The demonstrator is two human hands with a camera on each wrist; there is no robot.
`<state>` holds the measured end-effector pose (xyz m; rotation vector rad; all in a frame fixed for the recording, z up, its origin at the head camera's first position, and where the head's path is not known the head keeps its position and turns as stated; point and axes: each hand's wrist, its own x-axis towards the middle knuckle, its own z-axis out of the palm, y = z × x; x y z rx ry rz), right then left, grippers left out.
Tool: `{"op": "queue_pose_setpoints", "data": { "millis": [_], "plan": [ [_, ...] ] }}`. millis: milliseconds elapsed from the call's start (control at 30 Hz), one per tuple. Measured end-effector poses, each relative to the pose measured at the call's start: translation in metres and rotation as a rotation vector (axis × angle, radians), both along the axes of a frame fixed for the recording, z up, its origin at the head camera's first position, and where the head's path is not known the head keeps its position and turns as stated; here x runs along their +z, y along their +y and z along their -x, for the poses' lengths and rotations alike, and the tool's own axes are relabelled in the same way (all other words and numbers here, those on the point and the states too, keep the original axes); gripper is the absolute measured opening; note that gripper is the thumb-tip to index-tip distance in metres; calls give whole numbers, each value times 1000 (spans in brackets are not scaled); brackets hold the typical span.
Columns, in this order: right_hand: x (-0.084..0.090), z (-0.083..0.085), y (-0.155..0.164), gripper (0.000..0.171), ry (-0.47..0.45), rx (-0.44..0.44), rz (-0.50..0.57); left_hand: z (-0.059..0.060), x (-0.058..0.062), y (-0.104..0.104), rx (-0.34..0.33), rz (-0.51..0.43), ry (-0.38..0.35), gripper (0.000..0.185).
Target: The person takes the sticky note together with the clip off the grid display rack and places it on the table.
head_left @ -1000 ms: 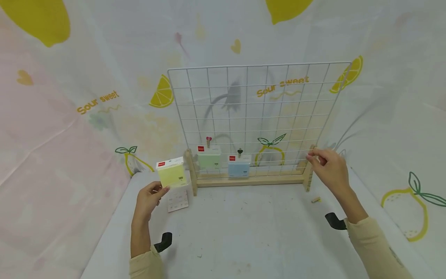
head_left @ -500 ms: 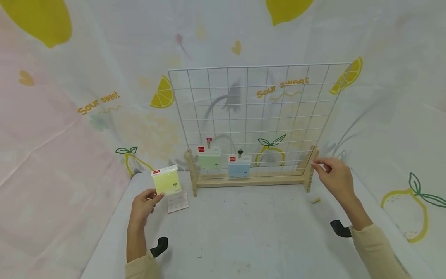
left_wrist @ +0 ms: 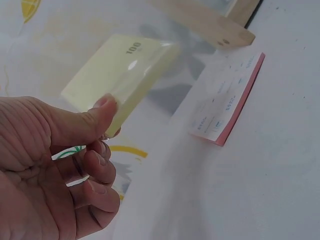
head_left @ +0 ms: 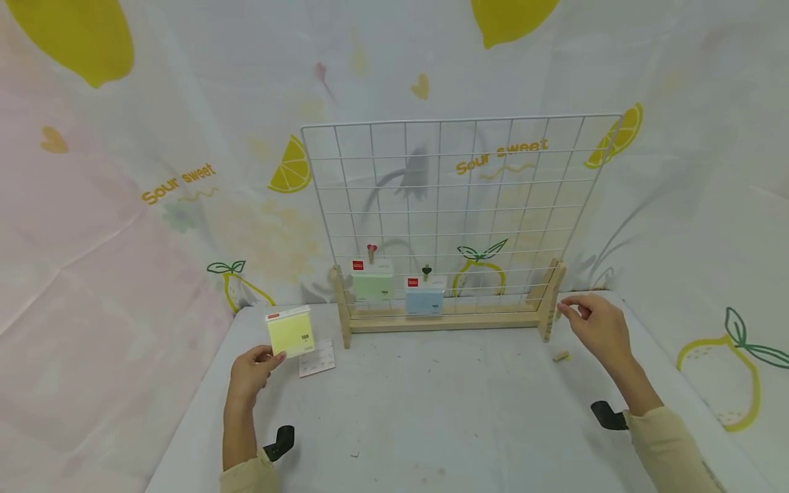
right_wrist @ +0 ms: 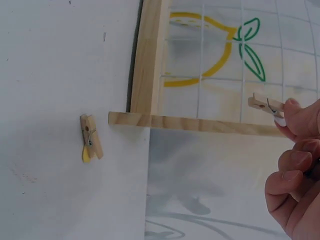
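Pale yellow shrink-wrapped sticky-note pad (head_left: pixel 290 332), printed "100", sat raised off the table, pinched at its lower corner by left hand (head_left: pixel 249 368); small wooden clothespin (right_wrist: pixel 267 105) was nipped between right hand (head_left: pixel 596 326) fingertips beside the frame's post.

A wire grid (head_left: pixel 456 205) on a wooden stand (head_left: pixel 444 320) holds 2 clipped note pads, green (head_left: pixel 372 284) and blue (head_left: pixel 424 298).
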<state>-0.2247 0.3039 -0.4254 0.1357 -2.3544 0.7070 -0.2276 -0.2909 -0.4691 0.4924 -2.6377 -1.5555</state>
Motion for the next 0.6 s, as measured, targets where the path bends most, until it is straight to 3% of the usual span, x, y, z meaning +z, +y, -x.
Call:
{"op": "queue_pose_setpoints", "data": {
  "millis": [600],
  "plan": [
    [-26, -6, 20, 17, -205, -59, -24, 2, -14, -7, -31, 9, -35, 37]
  ]
}}
